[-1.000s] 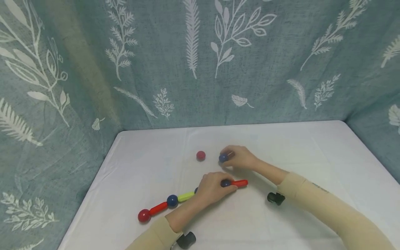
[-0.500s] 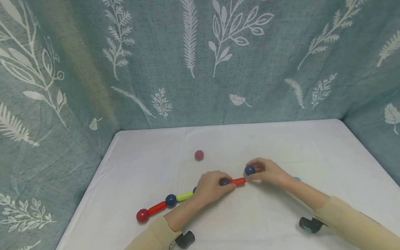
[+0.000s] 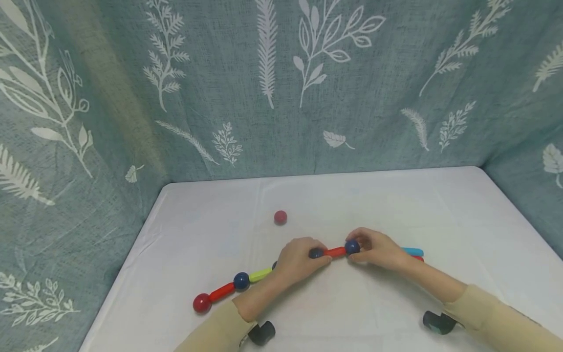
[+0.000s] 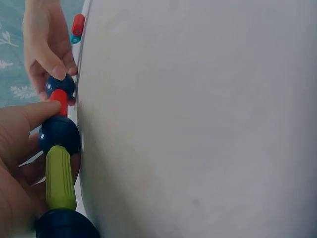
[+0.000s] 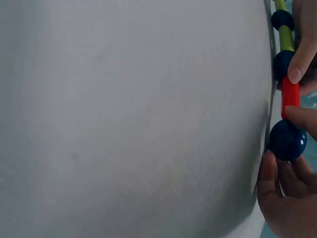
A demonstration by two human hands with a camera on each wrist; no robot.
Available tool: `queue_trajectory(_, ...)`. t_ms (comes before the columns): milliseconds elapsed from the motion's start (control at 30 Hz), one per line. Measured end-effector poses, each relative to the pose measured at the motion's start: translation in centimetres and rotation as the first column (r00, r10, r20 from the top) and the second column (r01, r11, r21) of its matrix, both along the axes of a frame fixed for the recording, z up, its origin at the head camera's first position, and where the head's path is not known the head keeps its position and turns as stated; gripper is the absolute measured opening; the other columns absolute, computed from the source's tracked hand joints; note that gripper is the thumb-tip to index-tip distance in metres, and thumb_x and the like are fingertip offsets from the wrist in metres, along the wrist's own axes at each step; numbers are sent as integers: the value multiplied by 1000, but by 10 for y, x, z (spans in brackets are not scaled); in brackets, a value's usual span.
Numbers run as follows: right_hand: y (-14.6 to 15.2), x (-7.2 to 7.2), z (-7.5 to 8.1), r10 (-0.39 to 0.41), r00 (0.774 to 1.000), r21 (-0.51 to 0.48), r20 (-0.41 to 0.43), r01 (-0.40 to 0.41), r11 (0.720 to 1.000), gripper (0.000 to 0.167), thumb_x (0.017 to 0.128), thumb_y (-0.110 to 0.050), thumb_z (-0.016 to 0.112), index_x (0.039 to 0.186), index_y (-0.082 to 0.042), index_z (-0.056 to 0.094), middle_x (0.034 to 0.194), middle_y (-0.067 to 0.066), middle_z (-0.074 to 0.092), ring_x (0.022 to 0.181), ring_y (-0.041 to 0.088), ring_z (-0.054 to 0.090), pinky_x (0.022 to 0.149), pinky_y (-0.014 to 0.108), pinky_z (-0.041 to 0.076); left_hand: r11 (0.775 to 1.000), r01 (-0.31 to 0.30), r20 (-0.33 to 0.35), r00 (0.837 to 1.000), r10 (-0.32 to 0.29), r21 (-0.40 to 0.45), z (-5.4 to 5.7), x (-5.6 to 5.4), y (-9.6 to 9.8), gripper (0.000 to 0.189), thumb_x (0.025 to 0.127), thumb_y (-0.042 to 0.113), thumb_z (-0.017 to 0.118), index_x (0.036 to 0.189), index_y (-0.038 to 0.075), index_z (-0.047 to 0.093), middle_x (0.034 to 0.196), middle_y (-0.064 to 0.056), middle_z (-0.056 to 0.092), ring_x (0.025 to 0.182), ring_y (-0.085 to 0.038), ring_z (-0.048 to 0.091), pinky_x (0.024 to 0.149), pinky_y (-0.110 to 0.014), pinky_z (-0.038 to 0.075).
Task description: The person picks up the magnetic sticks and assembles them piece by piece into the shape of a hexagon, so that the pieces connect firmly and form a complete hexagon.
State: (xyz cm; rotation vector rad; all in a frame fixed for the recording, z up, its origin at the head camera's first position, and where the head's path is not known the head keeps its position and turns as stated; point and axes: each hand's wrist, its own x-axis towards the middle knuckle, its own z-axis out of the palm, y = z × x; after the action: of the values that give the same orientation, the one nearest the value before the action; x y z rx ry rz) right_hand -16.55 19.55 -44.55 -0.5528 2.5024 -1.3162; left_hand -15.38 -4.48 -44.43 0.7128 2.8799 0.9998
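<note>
On the white table lies a toy chain of coloured rods and balls. Its left end is a red ball, followed by a red rod, a blue ball and a yellow-green rod. My left hand covers part of the chain and grips it at a blue ball, its thumb on the right-hand red rod. My right hand pinches another blue ball between thumb and fingers. That ball touches the rod's right end.
A loose red ball sits farther back on the table. Behind my right wrist lie a light blue rod and a red rod, partly hidden in the head view. A leaf-patterned curtain hangs behind the table.
My right hand has carried the blue ball right and toward me, from near the loose red ball to the red rod's end. My left hand has stayed on the chain.
</note>
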Motion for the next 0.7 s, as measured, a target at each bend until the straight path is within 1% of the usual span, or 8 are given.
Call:
queue_trajectory(67,-2,-2,-3,53,993,51,-102,-48,998,36,83,-21,78,115,-12,64,107,0,66,93,17,57,77,29,49,1000,3,-15,1000,-3,-28,0,-1,0,20,85,29,76,100,15,75,94,4,71,89,-13,64,79,-28,49)
queue_trajectory(133,-5,-5,-5,102,976,94,-190,-86,992,30,84,-23,77,112,-17,67,105,-5,67,91,15,55,77,29,48,998,1,-22,1000,-2,-66,1,-2,0,22,86,32,75,102,16,74,96,3,70,92,-14,63,80,-29,49)
queue_trajectory(200,-8,-8,-5,133,961,120,-243,-106,987,25,85,-24,77,109,-19,70,102,-8,67,89,13,53,76,29,47,995,-8,-13,1000,7,-96,4,-2,-3,27,87,35,74,107,16,73,102,2,70,97,-16,62,82,-32,50)
queue_trajectory(233,-8,-10,-5,137,957,134,-256,-106,985,23,86,-25,76,107,-19,71,99,-9,67,87,12,53,75,29,46,994,-15,6,1000,16,-111,6,-1,-6,31,87,37,73,110,16,72,106,2,69,101,-17,62,85,-34,50)
queue_trajectory(333,-8,-13,-3,129,957,153,-259,-92,984,20,85,-24,76,104,-18,72,96,-10,66,85,12,53,74,30,46,988,-29,65,997,39,-150,13,2,-21,41,87,39,72,119,14,67,116,-2,67,108,-20,60,90,-40,49)
queue_trajectory(467,-3,-17,1,95,962,174,-254,-51,983,21,84,-21,77,104,-16,73,96,-7,67,86,13,55,75,32,46,979,-64,127,988,89,-192,23,9,-57,46,86,37,73,123,10,64,119,-7,65,110,-25,60,91,-46,49)
queue_trajectory(567,3,-21,4,64,966,186,-252,-16,982,21,85,-20,77,105,-14,73,98,-5,68,87,14,56,75,33,45,966,-128,149,975,164,-225,28,19,-86,45,85,37,74,120,10,66,113,-7,67,104,-25,62,88,-46,50)
queue_trajectory(700,11,-26,6,32,963,191,-267,20,981,23,84,-20,77,105,-11,73,99,0,69,86,16,56,75,34,46,937,-214,144,955,260,-275,33,34,-115,33,82,34,77,107,12,71,88,1,67,78,-16,61,68,-37,51)
